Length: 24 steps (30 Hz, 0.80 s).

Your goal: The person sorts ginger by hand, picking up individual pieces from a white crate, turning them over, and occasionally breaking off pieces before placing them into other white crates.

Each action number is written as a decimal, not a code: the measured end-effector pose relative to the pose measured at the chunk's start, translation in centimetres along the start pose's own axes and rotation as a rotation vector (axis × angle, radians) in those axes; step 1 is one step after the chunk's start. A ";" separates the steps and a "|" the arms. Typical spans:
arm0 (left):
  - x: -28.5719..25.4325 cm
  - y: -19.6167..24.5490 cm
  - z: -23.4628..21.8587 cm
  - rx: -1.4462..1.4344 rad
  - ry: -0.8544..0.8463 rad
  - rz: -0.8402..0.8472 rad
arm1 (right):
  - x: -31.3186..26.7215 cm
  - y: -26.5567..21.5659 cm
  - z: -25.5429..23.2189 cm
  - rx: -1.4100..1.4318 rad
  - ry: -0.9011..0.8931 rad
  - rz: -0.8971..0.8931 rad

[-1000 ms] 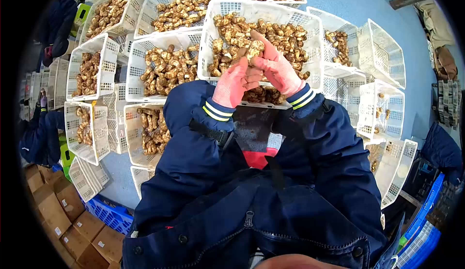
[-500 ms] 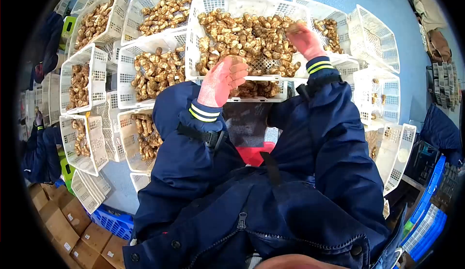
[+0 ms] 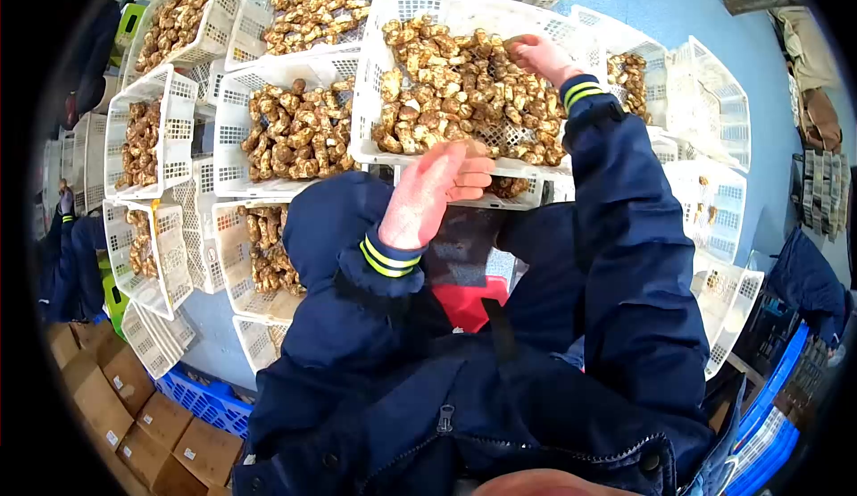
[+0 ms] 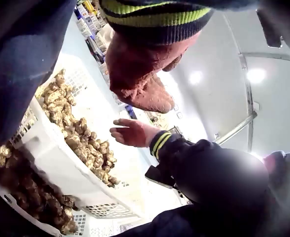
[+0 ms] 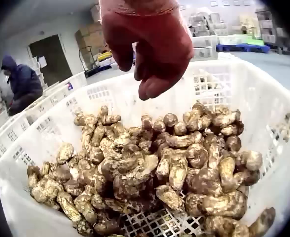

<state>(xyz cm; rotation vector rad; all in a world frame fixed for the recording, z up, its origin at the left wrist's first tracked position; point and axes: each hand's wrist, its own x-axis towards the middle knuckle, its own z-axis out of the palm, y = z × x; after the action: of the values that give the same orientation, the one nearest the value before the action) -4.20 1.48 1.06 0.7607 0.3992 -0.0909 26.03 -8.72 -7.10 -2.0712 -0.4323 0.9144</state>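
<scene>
A white perforated crate (image 3: 370, 94) holds a heap of brown, soil-covered mushrooms (image 3: 446, 76), also filling the lower part of the right wrist view (image 5: 135, 163). My right hand (image 3: 543, 57), in a pinkish glove, hovers over the crate's right part; its fingers bend downward with nothing between them in the right wrist view (image 5: 150, 47). At the crate's near edge is my left hand (image 3: 433, 188), its gloved fingers loosely bent. The left wrist view shows this hand (image 4: 140, 74) holding nothing visible, with the right hand (image 4: 134, 133) beyond it, fingers spread.
More crates of mushrooms stand to the left (image 3: 223, 148) and behind. Nearly empty white crates (image 3: 714, 103) are at the right. Below the main crate's near edge is another with mushrooms (image 3: 509, 186). Cardboard boxes (image 3: 165, 420) lie lower left, and a person (image 5: 24, 81) sits in the background.
The mushroom held between both hands a second ago is out of them. My right hand has moved away to the crate's right side; my left hand remains near its front edge.
</scene>
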 end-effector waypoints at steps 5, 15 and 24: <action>-0.4 0.7 1.0 -0.050 0.005 -0.014 | 4.4 -1.4 5.8 -0.879 -0.184 -0.120; -0.2 0.8 0.4 -0.071 0.028 -0.050 | 5.7 -0.7 9.8 -1.253 -0.035 -0.058; 0.3 0.6 -0.2 0.010 0.009 0.048 | 0.5 -5.0 4.5 -0.468 0.140 -0.219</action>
<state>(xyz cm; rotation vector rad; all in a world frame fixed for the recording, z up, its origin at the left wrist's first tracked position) -3.85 2.08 1.25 0.7809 0.3888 -0.0445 23.14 -3.00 -5.20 -2.4258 -0.8418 0.5687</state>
